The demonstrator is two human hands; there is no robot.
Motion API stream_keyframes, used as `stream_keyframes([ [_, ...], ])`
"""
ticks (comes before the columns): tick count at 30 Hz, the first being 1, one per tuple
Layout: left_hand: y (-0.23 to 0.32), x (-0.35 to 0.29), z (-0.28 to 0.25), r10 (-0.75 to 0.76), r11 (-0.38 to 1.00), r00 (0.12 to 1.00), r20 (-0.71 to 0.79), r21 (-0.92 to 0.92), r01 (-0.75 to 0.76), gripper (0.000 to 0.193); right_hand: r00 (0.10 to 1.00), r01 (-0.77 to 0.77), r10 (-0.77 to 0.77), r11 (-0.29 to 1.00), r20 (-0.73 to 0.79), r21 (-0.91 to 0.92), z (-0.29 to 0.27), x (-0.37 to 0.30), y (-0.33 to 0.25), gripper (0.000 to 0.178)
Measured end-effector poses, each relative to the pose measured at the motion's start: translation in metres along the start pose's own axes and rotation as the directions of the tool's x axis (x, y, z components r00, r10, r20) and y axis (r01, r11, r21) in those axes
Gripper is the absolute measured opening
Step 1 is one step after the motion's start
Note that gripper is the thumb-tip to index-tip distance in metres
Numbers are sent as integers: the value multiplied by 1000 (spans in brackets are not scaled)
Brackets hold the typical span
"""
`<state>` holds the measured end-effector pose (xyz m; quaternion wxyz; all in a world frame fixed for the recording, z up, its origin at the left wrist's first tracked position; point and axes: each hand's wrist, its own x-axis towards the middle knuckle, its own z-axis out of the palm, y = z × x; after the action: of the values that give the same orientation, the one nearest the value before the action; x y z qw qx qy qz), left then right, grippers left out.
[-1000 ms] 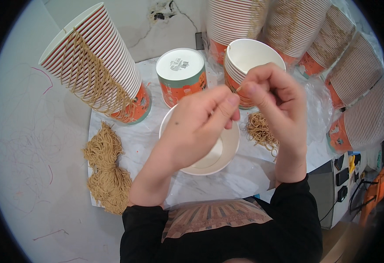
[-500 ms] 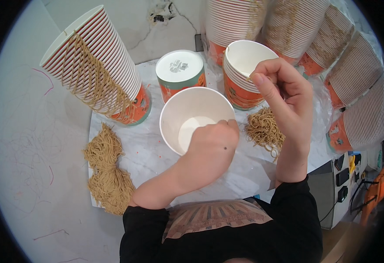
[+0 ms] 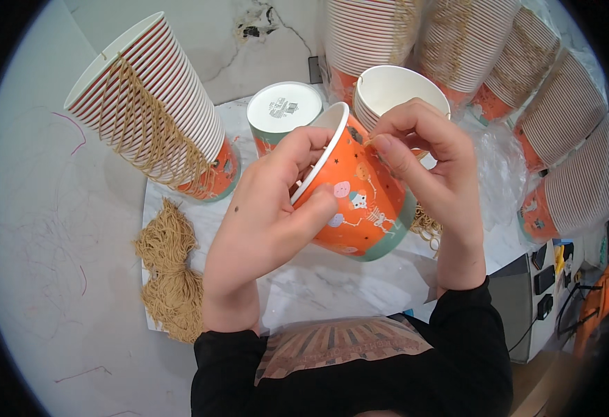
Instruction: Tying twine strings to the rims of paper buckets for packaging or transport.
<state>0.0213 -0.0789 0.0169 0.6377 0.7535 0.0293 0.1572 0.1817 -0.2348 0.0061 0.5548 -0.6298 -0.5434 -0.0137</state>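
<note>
My left hand [image 3: 262, 201] grips an orange paper bucket [image 3: 367, 201] by its white rim, with the thumb outside and the fingers inside. The bucket is tipped on its side above the table, its mouth facing left and its printed wall toward me. At the upper wall near the rim, my right hand [image 3: 433, 156] pinches a thin tan cord [image 3: 369, 142], of which only a short end shows between thumb and forefinger. Whether the cord passes through the wall cannot be made out. Partly behind my right wrist lies a pile of loose tan cords [image 3: 426, 226].
Behind the hands stand an upturned bucket [image 3: 283, 108] and a short bucket stack [image 3: 401, 87]. At left leans a tall stack [image 3: 158, 104] hung with cords, above a tied cord bundle [image 3: 172, 278]. Several plastic-wrapped stacks [image 3: 467, 45] line the right side of the marble-patterned table [image 3: 297, 292].
My left hand has lifted the bucket off the table and tipped it sideways toward my right hand. My right hand, still pinching the cord, has shifted slightly left and down against its wall.
</note>
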Motion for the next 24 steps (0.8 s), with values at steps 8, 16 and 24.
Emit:
stream_keyframes([
  [8,-12,6,7,70,960,998,11,-274,-64,62,976,166,-182,978,-118,-129,11,4,11,7],
  [16,-15,11,6,68,883,995,66,-468,-29,65,950,219,-263,946,-169,-239,15,6,9,8],
  [24,-12,14,6,19,871,998,68,-491,16,77,933,249,-316,913,-174,-322,15,6,8,10],
])
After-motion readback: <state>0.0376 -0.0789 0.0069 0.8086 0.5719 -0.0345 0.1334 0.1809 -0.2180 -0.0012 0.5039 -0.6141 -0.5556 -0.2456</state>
